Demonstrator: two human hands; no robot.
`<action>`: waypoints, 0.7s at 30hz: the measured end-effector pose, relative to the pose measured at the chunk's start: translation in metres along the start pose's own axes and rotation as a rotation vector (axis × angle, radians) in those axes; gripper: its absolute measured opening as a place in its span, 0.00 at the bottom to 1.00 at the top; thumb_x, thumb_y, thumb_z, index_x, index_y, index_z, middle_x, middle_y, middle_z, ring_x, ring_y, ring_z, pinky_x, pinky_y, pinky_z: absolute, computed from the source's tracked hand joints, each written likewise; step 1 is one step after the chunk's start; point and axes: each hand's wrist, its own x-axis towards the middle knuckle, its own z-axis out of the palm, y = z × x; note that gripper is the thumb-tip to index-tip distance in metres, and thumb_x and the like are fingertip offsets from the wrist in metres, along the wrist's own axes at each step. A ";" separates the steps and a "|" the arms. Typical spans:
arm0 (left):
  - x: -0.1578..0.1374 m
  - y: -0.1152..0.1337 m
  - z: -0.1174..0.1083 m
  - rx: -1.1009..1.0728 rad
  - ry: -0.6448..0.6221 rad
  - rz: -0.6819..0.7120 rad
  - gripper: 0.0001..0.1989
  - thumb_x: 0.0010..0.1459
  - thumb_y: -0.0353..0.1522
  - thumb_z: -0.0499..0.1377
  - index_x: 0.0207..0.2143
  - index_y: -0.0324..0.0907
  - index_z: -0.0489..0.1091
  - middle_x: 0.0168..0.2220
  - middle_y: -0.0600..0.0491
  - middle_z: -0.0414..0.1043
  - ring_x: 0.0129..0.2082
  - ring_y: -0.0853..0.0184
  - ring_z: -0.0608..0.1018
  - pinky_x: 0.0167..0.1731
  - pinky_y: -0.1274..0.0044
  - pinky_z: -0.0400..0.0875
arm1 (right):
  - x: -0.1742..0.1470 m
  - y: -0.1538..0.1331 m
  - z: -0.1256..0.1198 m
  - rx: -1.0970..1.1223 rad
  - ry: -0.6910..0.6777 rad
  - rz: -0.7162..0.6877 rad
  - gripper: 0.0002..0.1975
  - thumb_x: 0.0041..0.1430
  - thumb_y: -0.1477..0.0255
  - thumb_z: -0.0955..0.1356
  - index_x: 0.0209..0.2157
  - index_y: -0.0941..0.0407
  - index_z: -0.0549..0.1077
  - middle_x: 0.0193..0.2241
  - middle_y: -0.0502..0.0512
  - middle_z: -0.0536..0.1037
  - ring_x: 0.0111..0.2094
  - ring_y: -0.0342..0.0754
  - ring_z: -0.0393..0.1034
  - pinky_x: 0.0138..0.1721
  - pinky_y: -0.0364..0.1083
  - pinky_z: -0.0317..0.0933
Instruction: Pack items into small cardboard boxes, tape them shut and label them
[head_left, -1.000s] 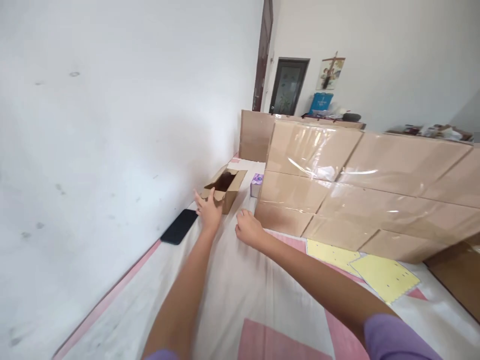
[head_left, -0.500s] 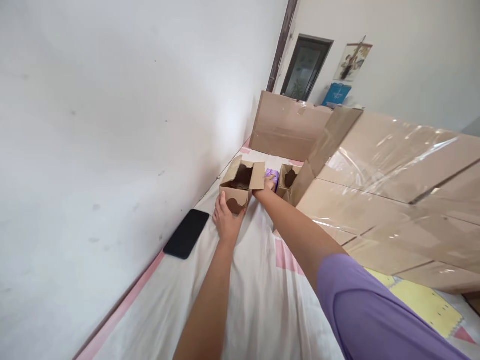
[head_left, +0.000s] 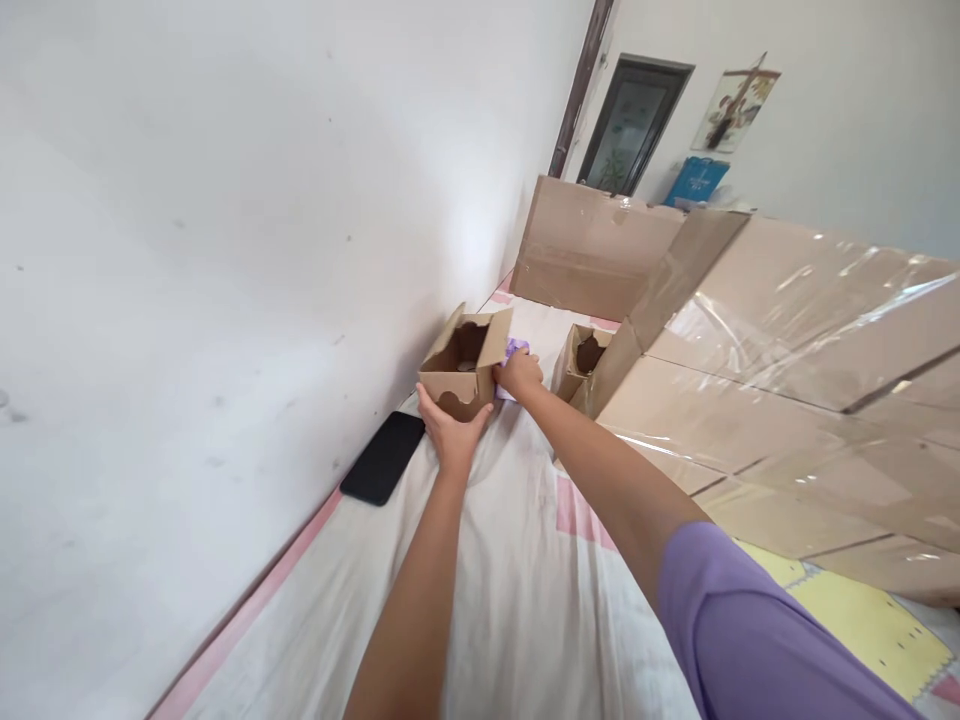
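Tall cardboard panel [head_left: 750,390] on my right. Left hand [head_left: 452,440] spread wide, thumb and fingers gripping the near end of the open box [head_left: 459,383]. Smaller box [head_left: 574,374] sits just beside the panel. And the purple pack [head_left: 514,346]! My right hand [head_left: 523,374], curled shut over it, has just shifted it from that smaller box towards the open box: 2 things now side by side, neatly grouped, I judge.
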 end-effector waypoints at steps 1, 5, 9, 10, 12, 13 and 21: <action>0.000 0.001 0.001 0.024 0.014 -0.003 0.68 0.46 0.43 0.74 0.72 0.39 0.27 0.70 0.29 0.48 0.71 0.45 0.56 0.68 0.57 0.58 | -0.007 -0.002 0.000 0.041 -0.003 0.019 0.37 0.63 0.60 0.69 0.66 0.64 0.57 0.59 0.78 0.64 0.57 0.61 0.68 0.52 0.56 0.68; -0.005 0.007 0.001 0.133 0.084 -0.018 0.66 0.46 0.43 0.73 0.72 0.31 0.30 0.65 0.26 0.52 0.67 0.41 0.61 0.65 0.55 0.60 | -0.035 -0.002 -0.003 0.186 -0.032 0.060 0.35 0.57 0.59 0.71 0.61 0.62 0.63 0.58 0.74 0.67 0.51 0.59 0.74 0.48 0.52 0.70; -0.014 0.016 -0.011 0.168 0.113 0.063 0.61 0.48 0.44 0.70 0.71 0.31 0.37 0.63 0.28 0.55 0.66 0.41 0.62 0.65 0.53 0.60 | -0.075 0.010 -0.013 0.291 -0.032 0.053 0.35 0.55 0.59 0.71 0.59 0.63 0.64 0.56 0.74 0.69 0.50 0.61 0.75 0.47 0.52 0.70; -0.017 0.020 -0.017 0.165 0.123 0.082 0.60 0.48 0.44 0.70 0.71 0.32 0.38 0.63 0.28 0.55 0.66 0.41 0.62 0.65 0.52 0.60 | -0.087 0.013 -0.018 0.316 -0.027 0.038 0.35 0.54 0.60 0.72 0.59 0.62 0.64 0.55 0.73 0.70 0.50 0.62 0.75 0.48 0.53 0.70; -0.021 0.028 -0.035 0.143 0.148 0.109 0.61 0.47 0.44 0.71 0.71 0.34 0.37 0.63 0.29 0.56 0.66 0.40 0.61 0.64 0.50 0.60 | -0.113 0.020 -0.029 0.371 -0.015 -0.010 0.34 0.52 0.62 0.73 0.58 0.60 0.65 0.54 0.72 0.71 0.50 0.63 0.75 0.48 0.54 0.69; -0.024 0.033 -0.047 0.128 0.158 0.123 0.62 0.46 0.43 0.71 0.71 0.35 0.36 0.63 0.29 0.56 0.67 0.40 0.61 0.64 0.49 0.60 | -0.126 0.025 -0.035 0.405 -0.008 -0.043 0.34 0.51 0.63 0.73 0.57 0.59 0.65 0.53 0.71 0.71 0.50 0.63 0.75 0.48 0.54 0.69; -0.119 0.053 -0.208 0.097 -0.137 0.215 0.73 0.33 0.39 0.77 0.73 0.55 0.34 0.68 0.41 0.55 0.67 0.40 0.64 0.57 0.52 0.74 | -0.280 0.098 -0.037 0.951 -0.024 -0.270 0.26 0.48 0.61 0.77 0.49 0.54 0.75 0.47 0.61 0.72 0.53 0.61 0.70 0.58 0.56 0.65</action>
